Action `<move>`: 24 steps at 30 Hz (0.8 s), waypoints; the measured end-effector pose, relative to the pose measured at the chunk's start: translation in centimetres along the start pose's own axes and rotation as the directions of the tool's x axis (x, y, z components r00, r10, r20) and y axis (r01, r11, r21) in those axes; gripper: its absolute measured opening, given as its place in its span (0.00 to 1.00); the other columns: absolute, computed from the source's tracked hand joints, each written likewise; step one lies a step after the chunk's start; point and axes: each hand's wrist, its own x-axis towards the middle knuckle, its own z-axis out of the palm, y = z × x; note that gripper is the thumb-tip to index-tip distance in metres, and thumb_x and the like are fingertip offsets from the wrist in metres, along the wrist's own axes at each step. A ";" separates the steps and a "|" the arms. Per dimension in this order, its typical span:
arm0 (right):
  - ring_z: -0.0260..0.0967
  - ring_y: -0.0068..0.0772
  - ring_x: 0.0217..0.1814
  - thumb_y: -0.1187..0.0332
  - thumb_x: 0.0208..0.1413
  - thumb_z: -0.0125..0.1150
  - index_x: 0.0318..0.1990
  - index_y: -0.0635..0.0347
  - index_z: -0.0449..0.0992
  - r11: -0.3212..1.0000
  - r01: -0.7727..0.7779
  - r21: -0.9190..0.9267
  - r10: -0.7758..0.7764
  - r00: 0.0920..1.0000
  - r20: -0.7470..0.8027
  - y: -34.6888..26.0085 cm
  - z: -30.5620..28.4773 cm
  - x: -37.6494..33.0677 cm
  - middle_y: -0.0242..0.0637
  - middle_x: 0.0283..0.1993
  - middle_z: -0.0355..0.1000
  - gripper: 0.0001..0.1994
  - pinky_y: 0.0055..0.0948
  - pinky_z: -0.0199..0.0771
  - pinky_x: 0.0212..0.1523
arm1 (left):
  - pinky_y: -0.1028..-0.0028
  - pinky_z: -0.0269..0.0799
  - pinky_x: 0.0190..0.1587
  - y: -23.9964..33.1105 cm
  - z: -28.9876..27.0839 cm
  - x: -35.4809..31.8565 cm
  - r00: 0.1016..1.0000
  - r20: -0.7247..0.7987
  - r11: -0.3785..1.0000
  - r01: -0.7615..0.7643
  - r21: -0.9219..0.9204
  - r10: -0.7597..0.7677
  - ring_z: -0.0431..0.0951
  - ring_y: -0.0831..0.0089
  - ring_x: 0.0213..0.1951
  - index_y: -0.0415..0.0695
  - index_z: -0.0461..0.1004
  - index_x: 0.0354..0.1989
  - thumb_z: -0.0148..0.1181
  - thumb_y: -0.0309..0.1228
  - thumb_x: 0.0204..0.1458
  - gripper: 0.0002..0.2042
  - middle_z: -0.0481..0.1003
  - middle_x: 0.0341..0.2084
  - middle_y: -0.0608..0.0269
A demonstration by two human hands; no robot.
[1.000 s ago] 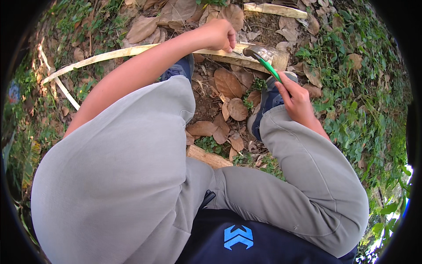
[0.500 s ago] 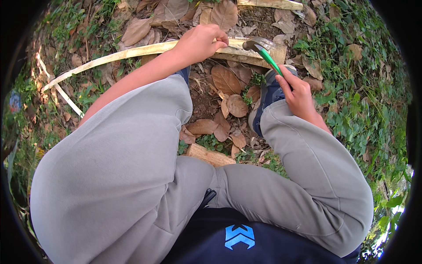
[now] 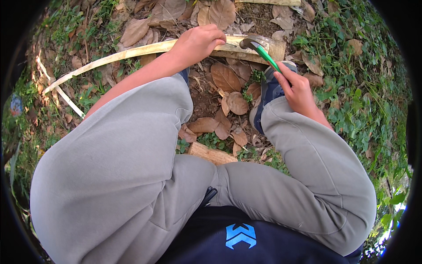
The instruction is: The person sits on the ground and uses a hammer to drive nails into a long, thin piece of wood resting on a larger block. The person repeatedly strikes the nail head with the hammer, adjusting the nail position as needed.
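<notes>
With the left hand (image 3: 195,44), pinching thumb and fingers nearly together over a long pale wooden strip (image 3: 118,54), apparently on a thin, dark, nail-like piece (image 3: 230,44) poking out to the right; too small to make out fully. With the right hand (image 3: 299,90), closing the fingers around the green handle of a hammer (image 3: 267,57), holding its metal head just to the right of the nail-like piece, over the strip; cannot tell whether touching the wood. Under the right part of the strip, a thicker wooden block (image 3: 250,56), set crosswise just beyond the dark blue shoes (image 3: 269,91). Out to the left, a thinner pale stick (image 3: 69,102) near the far end of the strip. Between the legs, in grey trousers (image 3: 105,163), a short piece of wood (image 3: 211,153), partly hidden. At the top edge, another pale length of wood (image 3: 272,1), cut off by the frame. All around, dry brown leaves (image 3: 226,78) on soil, with green plants (image 3: 351,101) to the right.
</notes>
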 end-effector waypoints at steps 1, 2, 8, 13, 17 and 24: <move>0.77 0.48 0.35 0.70 0.68 0.63 0.61 0.64 0.76 1.000 -0.004 0.004 0.004 1.000 0.007 0.1 0.0 0.1 0.54 0.38 0.78 0.17 0.34 0.77 0.40 | 0.62 0.78 0.43 0.1 -0.1 -0.1 1.000 -0.008 1.000 -0.005 0.006 0.005 0.82 0.57 0.39 0.44 0.82 0.42 0.64 0.30 0.60 0.06 0.80 0.36 0.60; 0.78 0.48 0.35 0.70 0.68 0.63 0.61 0.64 0.76 1.000 0.007 0.012 -0.007 1.000 0.005 0.2 0.1 0.1 0.54 0.38 0.78 0.17 0.34 0.77 0.41 | 0.62 0.78 0.43 0.1 -0.1 -0.2 1.000 -0.016 1.000 -0.011 0.012 0.012 0.82 0.58 0.39 0.44 0.82 0.41 0.64 0.30 0.60 0.06 0.80 0.36 0.60; 0.79 0.49 0.38 0.70 0.68 0.63 0.61 0.64 0.76 1.000 0.009 0.015 -0.009 1.000 0.012 0.2 0.2 0.2 0.55 0.40 0.79 0.17 0.35 0.78 0.42 | 0.63 0.79 0.41 0.1 0.2 -0.3 0.997 -0.068 0.999 -0.035 0.029 0.037 0.82 0.59 0.37 0.44 0.83 0.40 0.66 0.30 0.59 0.05 0.80 0.34 0.61; 0.81 0.51 0.41 0.70 0.68 0.63 0.61 0.63 0.76 0.999 0.034 0.009 -0.034 0.999 0.002 0.5 0.4 0.3 0.56 0.43 0.80 0.17 0.36 0.78 0.44 | 0.64 0.79 0.41 0.3 0.1 -0.3 0.996 -0.066 0.998 -0.052 0.029 0.054 0.82 0.59 0.37 0.45 0.83 0.40 0.66 0.29 0.58 0.05 0.80 0.35 0.61; 0.80 0.51 0.40 0.70 0.67 0.64 0.61 0.63 0.77 0.993 0.115 -0.012 -0.115 0.993 -0.041 0.5 0.6 0.5 0.56 0.43 0.80 0.17 0.37 0.78 0.43 | 0.64 0.80 0.42 0.1 0.2 -0.2 0.998 -0.046 0.998 -0.047 0.031 0.048 0.83 0.60 0.38 0.45 0.83 0.39 0.66 0.28 0.58 0.04 0.80 0.35 0.61; 0.80 0.51 0.39 0.71 0.66 0.64 0.61 0.63 0.77 0.993 0.118 -0.027 -0.119 0.992 -0.046 0.5 0.7 0.5 0.55 0.41 0.80 0.17 0.37 0.78 0.43 | 0.63 0.80 0.43 0.8 0.0 -0.1 0.999 -0.046 1.000 -0.005 0.013 0.005 0.83 0.60 0.39 0.45 0.83 0.38 0.66 0.29 0.58 0.04 0.79 0.39 0.64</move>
